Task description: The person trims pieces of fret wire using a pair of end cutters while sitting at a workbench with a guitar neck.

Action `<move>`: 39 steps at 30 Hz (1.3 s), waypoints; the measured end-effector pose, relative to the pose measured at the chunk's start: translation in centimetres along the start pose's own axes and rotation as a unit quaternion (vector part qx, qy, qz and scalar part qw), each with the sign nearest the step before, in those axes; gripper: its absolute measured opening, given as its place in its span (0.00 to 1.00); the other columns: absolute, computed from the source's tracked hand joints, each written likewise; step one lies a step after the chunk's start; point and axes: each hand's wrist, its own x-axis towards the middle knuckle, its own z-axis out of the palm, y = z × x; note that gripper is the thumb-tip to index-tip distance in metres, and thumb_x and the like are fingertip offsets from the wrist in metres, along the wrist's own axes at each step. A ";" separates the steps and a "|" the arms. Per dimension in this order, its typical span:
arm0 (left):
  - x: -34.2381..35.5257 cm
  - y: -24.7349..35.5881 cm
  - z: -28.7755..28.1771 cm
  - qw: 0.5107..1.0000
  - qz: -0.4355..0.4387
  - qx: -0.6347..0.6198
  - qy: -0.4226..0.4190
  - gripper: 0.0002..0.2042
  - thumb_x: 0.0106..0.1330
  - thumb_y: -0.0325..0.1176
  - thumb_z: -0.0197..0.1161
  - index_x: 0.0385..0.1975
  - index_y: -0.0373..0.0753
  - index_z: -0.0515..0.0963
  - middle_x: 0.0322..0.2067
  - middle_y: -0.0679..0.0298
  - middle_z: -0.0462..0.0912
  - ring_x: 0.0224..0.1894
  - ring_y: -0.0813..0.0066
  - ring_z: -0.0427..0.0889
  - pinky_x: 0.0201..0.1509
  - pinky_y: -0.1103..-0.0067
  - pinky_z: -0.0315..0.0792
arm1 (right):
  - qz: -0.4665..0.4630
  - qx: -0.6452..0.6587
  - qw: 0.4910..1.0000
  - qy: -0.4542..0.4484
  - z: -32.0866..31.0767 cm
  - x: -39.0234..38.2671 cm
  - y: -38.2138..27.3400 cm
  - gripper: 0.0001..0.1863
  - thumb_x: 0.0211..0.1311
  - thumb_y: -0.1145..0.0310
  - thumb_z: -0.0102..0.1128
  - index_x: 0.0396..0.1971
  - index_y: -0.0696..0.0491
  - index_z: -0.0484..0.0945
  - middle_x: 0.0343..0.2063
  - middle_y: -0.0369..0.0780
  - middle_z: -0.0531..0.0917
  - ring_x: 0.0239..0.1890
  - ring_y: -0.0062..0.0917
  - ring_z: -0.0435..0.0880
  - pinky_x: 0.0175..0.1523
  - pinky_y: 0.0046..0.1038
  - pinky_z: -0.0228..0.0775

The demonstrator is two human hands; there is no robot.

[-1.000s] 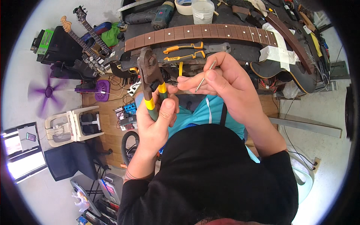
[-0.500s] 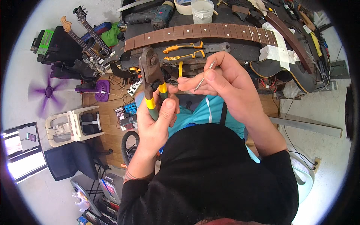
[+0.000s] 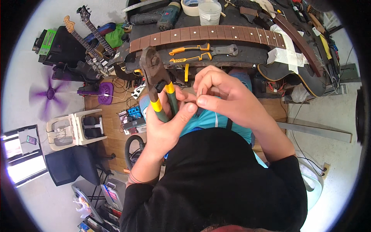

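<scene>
My left hand [image 3: 160, 133] is wrapped round the green-and-yellow handles of dark metal end nippers [image 3: 152, 65], whose head points up and away from me. Thumb and fingers of my right hand [image 3: 228, 100] are pinched together close beside the left fingertips. Between them is a short, thin piece of fret wire, now almost wholly hidden by the fingers. Beyond both hands, across the bench, lies a guitar neck with a brown fretboard [image 3: 208, 33] and pale dot inlays. Its black guitar body [image 3: 280, 73], partly covered by white paper and tape, is at the right.
Orange-handled pliers [image 3: 222, 50] lie along the bench edge before the neck. Behind it are a green power drill [image 3: 169, 17], a clear plastic tub [image 3: 210, 13] and a tape roll [image 3: 189, 7]. A second dark wooden neck [image 3: 297, 40] lies at the right.
My right hand has come down and left, bringing the fret wire against my left fingers, where it is mostly hidden. The nippers have tilted slightly in my left hand.
</scene>
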 end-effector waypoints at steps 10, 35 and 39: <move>2.3 -0.5 1.9 0.992 -0.032 -0.106 -0.060 0.17 0.70 0.18 0.72 0.51 0.38 0.71 0.39 0.61 0.86 0.41 0.80 0.84 0.43 0.82 0.78 | -0.048 -0.044 0.997 0.031 -1.6 -2.4 0.4 0.29 0.69 0.71 0.75 0.66 0.54 0.72 0.55 0.38 0.80 0.58 0.25 0.84 0.63 0.31 0.77; 12.9 -4.8 3.6 0.964 0.033 0.122 -0.234 0.12 0.65 0.17 0.70 0.45 0.36 0.78 0.36 0.53 0.86 0.30 0.62 0.83 0.36 0.73 0.76 | -0.047 -0.416 0.897 0.141 -15.4 -4.4 -6.0 0.40 0.55 0.65 0.80 0.68 0.57 0.75 0.41 0.38 0.79 0.42 0.25 0.78 0.48 0.29 0.71; 16.0 -2.0 1.8 0.863 0.122 0.366 -0.325 0.14 0.56 0.22 0.74 0.43 0.36 0.85 0.31 0.56 0.82 0.33 0.53 0.85 0.35 0.66 0.76 | 0.049 -0.471 0.870 0.141 -19.9 -2.8 -8.1 0.38 0.55 0.74 0.75 0.69 0.57 0.74 0.37 0.32 0.72 0.40 0.20 0.71 0.46 0.25 0.65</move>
